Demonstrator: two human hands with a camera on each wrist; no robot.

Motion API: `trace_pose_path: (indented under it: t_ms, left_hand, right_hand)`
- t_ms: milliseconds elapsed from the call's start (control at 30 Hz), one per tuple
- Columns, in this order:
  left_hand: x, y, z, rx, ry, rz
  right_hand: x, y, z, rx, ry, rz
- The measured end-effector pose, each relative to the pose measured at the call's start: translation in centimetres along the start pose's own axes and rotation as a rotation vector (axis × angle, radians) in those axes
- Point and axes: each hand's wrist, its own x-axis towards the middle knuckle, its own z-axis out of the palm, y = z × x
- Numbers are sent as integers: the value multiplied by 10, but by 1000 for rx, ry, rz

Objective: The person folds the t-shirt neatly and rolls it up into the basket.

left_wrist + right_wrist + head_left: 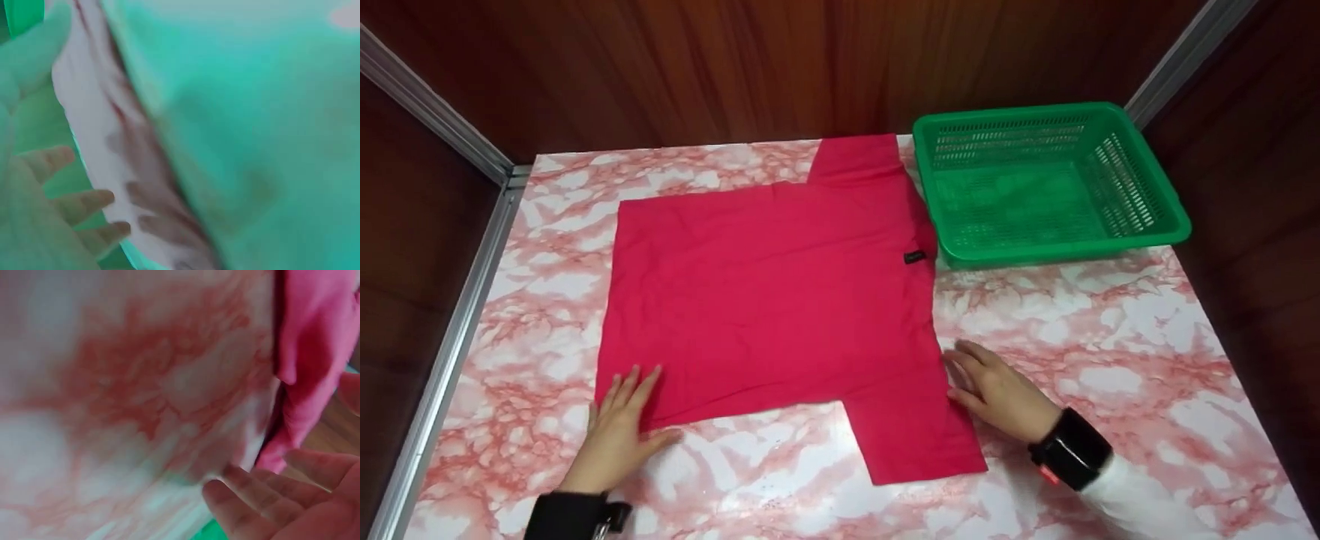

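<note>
A bright pink-red T-shirt lies spread sideways on the table, its hem to the left and its neck side to the right, where a small dark label shows. One sleeve points to the back, the other to the front. My left hand rests at the shirt's front left corner with its fingers straight and spread. Beside the neck side, near the front sleeve, is my right hand, its fingers loosely bent at the cloth's edge. In the right wrist view, its fingers extend near a pink fold, gripping nothing.
At the back right stands a green plastic basket with perforated sides, against the shirt's neck edge. The tabletop has a red-and-white marbled pattern. Brown wood-look panels enclose the back and sides. Colours in the left wrist view are distorted.
</note>
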Motion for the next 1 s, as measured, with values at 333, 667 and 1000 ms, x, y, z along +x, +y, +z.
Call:
trace_pose_path:
  t_ms: [333, 667, 1000]
  left_hand:
    - [-34, -40, 6, 76, 273, 148]
    - [-25, -44, 2, 168, 302, 211]
    - [-15, -43, -10, 310, 238, 229]
  right_hand:
    - [-46, -6, 9, 98, -59, -198]
    - [-53, -2, 23, -122, 28, -359]
    - [-43, -12, 3, -126, 208, -477]
